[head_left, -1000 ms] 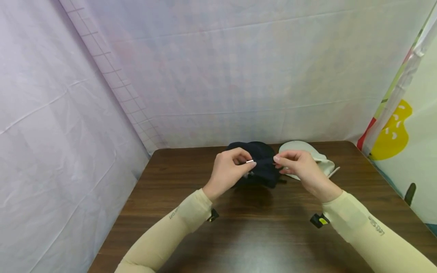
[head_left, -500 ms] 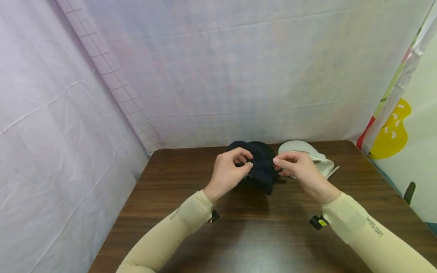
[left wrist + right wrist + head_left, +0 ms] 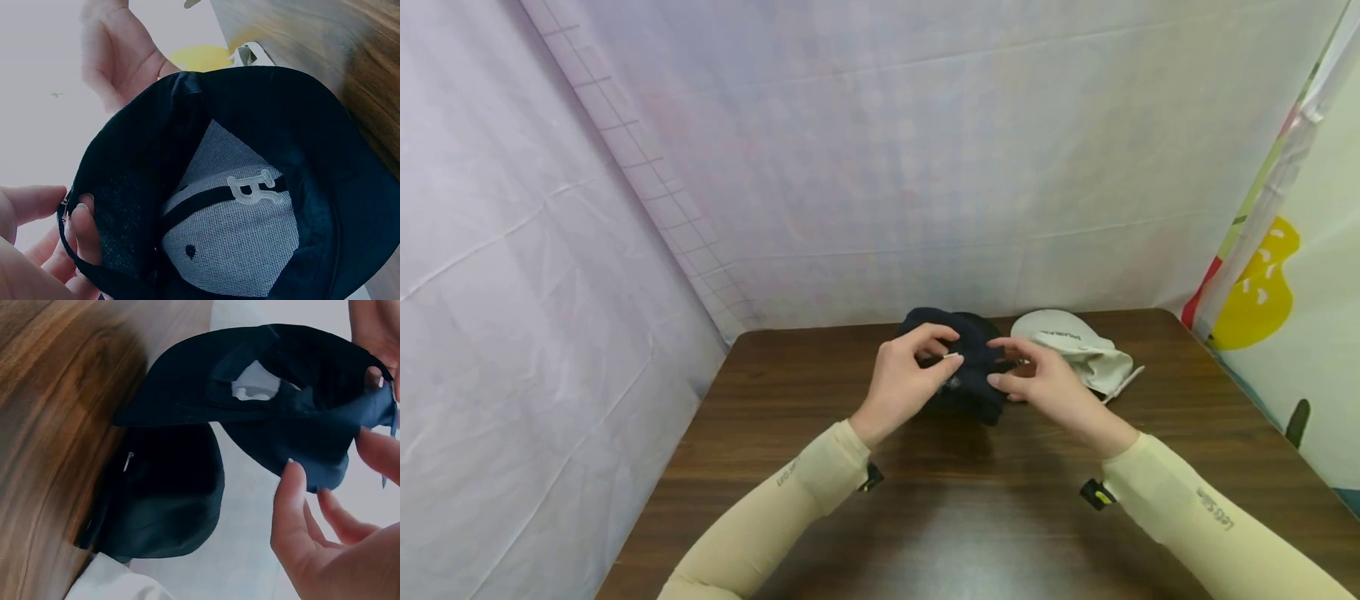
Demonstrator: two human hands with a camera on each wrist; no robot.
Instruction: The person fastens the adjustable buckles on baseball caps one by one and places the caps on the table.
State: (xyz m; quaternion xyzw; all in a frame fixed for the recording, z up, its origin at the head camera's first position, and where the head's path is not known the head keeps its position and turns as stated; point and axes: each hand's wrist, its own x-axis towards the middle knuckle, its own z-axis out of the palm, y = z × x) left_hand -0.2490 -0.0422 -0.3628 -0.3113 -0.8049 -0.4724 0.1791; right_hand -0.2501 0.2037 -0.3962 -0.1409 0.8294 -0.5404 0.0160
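A navy baseball cap point(image 3: 979, 393) hangs above the table, held by my left hand point(image 3: 901, 382). In the left wrist view, the fingers and thumb of that left hand point(image 3: 39, 250) pinch the strap at the cap's back edge. The cap's hollow inside faces that camera, showing a grey mesh lining and the back of a letter patch point(image 3: 255, 189). My right hand point(image 3: 1062, 393) is at the cap's right side with thumb and fingers spread apart. In the right wrist view, fingertips of the right hand point(image 3: 331, 550) are against or very near the cap's fabric; contact is unclear.
Behind the held cap, a black cap point(image 3: 169, 500) rests on the brown wooden table point(image 3: 820, 500). To its right lies a white cap point(image 3: 1075, 342) with dark lettering on it. Pale cloth curtains point(image 3: 887, 167) rise at the back and left.
My right thumb and fingers have parted from a pinch, and that hand has shifted slightly left. The left hand stays nearly in place, while the navy cap has swayed and tilted a little.
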